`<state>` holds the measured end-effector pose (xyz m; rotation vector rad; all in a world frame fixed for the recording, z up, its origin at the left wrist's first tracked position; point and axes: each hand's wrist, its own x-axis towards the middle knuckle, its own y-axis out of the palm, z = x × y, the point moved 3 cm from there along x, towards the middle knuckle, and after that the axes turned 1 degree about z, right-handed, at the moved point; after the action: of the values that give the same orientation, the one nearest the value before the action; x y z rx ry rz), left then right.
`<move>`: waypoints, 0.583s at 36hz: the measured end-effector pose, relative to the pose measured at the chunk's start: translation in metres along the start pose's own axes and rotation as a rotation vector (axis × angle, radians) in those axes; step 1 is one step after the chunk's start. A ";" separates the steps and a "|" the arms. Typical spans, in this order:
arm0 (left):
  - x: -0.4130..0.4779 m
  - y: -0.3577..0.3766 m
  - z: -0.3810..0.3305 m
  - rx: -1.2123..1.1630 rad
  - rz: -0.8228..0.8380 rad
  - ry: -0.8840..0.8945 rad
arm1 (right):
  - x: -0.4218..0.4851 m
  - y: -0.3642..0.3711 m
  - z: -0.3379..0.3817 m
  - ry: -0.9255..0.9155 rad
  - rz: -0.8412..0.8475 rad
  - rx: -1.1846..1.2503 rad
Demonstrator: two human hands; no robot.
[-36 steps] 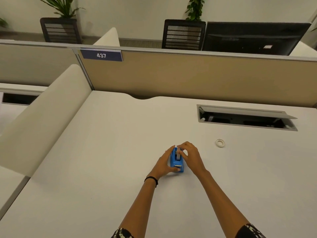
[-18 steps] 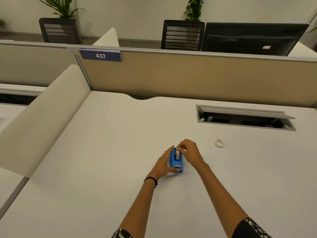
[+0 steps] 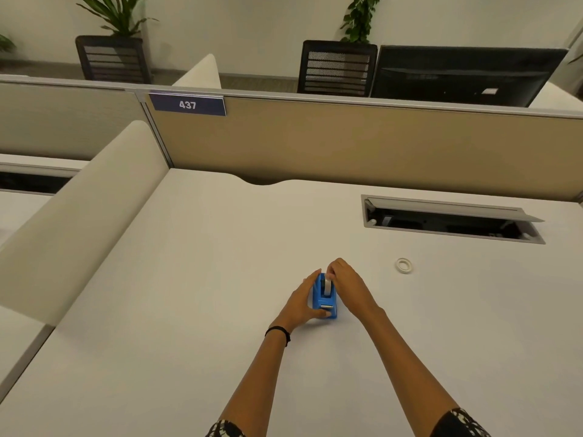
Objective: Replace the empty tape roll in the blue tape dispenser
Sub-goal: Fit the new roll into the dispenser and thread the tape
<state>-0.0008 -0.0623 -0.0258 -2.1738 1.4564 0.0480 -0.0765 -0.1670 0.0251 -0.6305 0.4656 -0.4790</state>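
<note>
Both forearms reach forward over the plain white surface. The left hand cups the left side of the small blue plastic tape dispenser, thumb curled round its near end. The right hand arches over the far end, fingertips pinched on the white tape roll seated inside. An empty white ring-shaped tape core lies well apart to the right.

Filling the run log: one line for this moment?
left hand: steadies blue tape dispenser | right hand: on tape roll in it | empty ring: on desk
</note>
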 end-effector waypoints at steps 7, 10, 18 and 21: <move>0.001 0.001 0.002 0.008 -0.003 -0.002 | 0.003 0.002 -0.009 0.035 -0.010 0.008; 0.002 0.001 0.002 0.010 -0.003 -0.002 | 0.006 0.002 -0.010 0.043 -0.028 0.010; 0.002 0.002 0.002 0.015 -0.005 0.002 | 0.007 -0.005 0.001 -0.017 -0.103 0.008; 0.002 0.002 0.002 0.018 -0.004 0.003 | 0.008 -0.008 0.006 -0.060 -0.129 -0.019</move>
<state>-0.0013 -0.0642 -0.0289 -2.1636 1.4489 0.0299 -0.0692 -0.1745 0.0329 -0.6936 0.3745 -0.5769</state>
